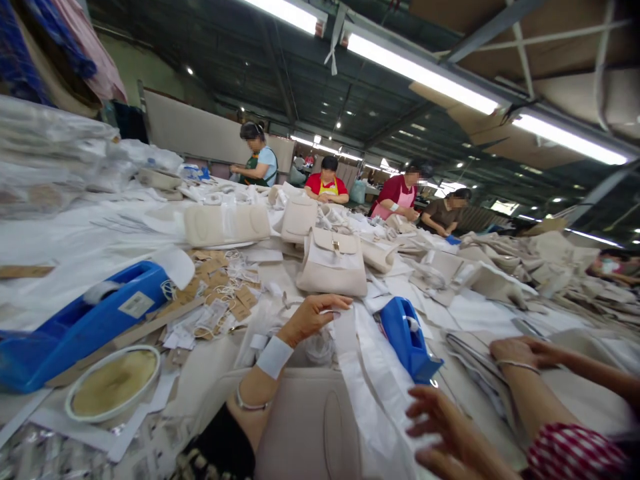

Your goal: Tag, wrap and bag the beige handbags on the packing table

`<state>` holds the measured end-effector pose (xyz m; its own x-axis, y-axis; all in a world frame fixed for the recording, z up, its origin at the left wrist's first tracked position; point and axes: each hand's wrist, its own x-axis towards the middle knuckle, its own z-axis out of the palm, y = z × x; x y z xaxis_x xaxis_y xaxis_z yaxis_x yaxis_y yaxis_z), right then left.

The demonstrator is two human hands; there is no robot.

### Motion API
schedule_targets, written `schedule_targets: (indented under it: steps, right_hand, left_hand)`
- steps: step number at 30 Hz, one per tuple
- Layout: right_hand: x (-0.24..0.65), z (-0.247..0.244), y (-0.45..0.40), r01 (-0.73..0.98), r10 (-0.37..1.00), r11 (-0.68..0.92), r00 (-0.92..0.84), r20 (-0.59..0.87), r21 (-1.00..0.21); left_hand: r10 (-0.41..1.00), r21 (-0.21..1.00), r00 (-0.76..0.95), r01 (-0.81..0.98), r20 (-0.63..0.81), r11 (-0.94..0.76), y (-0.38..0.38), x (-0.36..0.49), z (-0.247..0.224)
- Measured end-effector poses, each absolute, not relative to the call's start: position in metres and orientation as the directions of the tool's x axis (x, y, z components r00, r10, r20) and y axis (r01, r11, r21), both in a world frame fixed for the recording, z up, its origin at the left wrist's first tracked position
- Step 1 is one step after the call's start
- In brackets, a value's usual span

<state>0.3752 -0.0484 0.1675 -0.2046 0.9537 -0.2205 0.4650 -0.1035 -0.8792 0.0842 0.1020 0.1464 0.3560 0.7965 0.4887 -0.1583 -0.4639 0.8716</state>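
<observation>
Fingers of the left hand (307, 317) are extended and drawn close together, tips at the upper end of a white paper strip (349, 340); whether they pinch it cannot be told. Right hand (445, 427): fingers spread and bent, blurred, nothing visible between them. Beige handbag (305, 420) lies on the near side of the left fingertips; the strip runs along its right edge, probably so that both suit either hand. Small blue tape dispenser (405, 337) sits right of the left fingertips and beyond the right ones, likely for a short reach. Flap handbag (333, 267) stands beyond the left fingertips, clasp facing them. Co-worker's hand (515, 350) rests right of the right fingers.
</observation>
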Motion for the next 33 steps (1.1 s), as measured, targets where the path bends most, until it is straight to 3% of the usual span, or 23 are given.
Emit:
schedule_targets:
  steps: [2,6,11,16,19,22,25,29,33]
  right_hand:
    - [0.347,0.165,-0.017,0.436,0.993,0.069,-0.113,0.021,-0.897]
    - [0.289,0.171,0.067,0.217,0.975,0.206,-0.127,0.182,-0.954]
    - [0.253,0.167,0.121,-0.026,0.904,0.187,-0.386,0.182,-0.982]
    - [0.242,0.149,0.115,-0.076,0.928,0.133,-0.342,0.152,-0.988]
    - [0.248,0.147,0.108,-0.091,0.965,0.094,-0.235,0.113,-0.991]
    - [0.267,0.153,0.098,-0.096,0.986,0.064,-0.147,0.077,-0.993]
    - [0.297,0.163,0.084,-0.092,0.994,0.034,-0.099,0.043,-0.995]
    - [0.34,0.175,0.065,-0.138,0.999,-0.03,-0.032,-0.026,-0.99]
    - [0.371,0.184,0.05,-0.125,0.998,-0.061,0.0,-0.062,-0.99]
  left_hand:
    - [0.803,0.874,0.345,-0.168,0.486,-0.457,0.101,0.084,0.148]
    - [0.818,0.878,0.32,-0.167,0.478,-0.448,0.096,0.079,0.155]
    - [0.842,0.878,0.251,-0.175,0.477,-0.446,0.093,0.075,0.161]
    - [0.859,0.876,0.187,-0.189,0.476,-0.444,0.094,0.074,0.16]
    - [0.899,0.899,0.055,0.044,0.434,-0.436,0.097,0.072,0.158]
    - [0.926,0.896,-0.109,0.316,0.361,-0.313,0.103,0.07,0.154]
    - [0.937,0.857,-0.15,0.47,0.315,-0.212,0.11,0.067,0.146]
    - [0.973,0.715,-0.085,0.692,0.213,-0.096,0.118,0.067,0.133]
    - [0.994,0.537,0.079,0.837,0.072,-0.106,0.122,0.07,0.12]
